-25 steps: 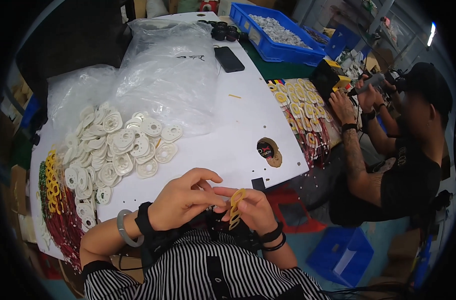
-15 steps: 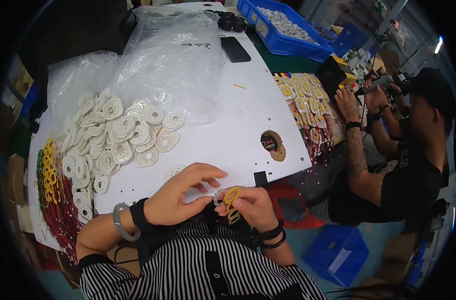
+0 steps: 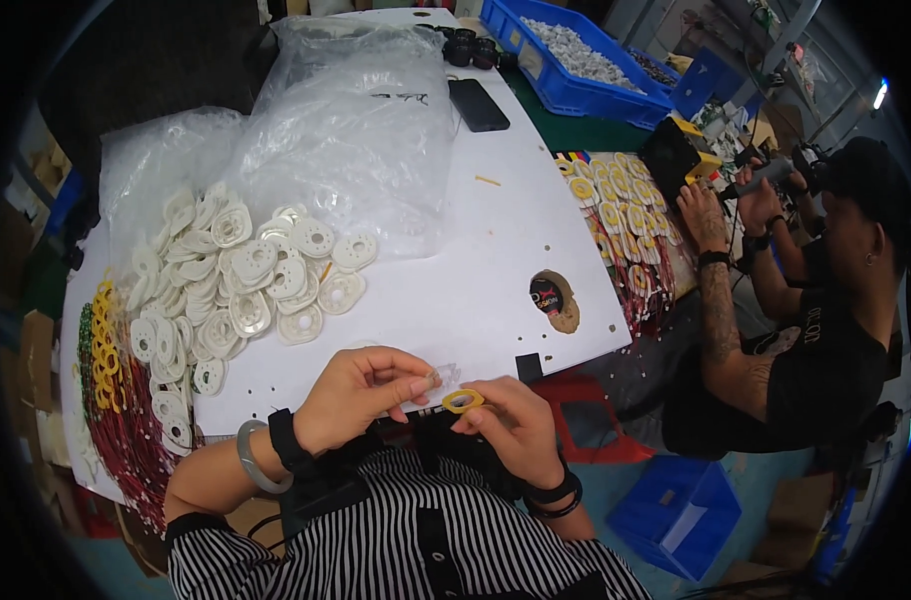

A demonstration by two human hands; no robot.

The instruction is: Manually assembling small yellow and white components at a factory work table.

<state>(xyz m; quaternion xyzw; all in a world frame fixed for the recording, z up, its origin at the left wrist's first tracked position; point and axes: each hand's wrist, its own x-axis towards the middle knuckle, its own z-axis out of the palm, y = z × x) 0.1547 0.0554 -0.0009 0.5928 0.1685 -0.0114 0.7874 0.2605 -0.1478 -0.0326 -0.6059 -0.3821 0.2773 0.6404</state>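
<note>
Pinching a clear piece (image 3: 447,376), the left hand (image 3: 364,394), spread earlier, has narrowed; at its three o'clock, the right hand (image 3: 519,424) grips a yellow ring (image 3: 460,409), now flatter.

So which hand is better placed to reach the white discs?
Probably the left hand: it's nearer the white discs, while the right hand, farther off, holds a yellow ring. Whether the left holds anything is unclear.
</note>
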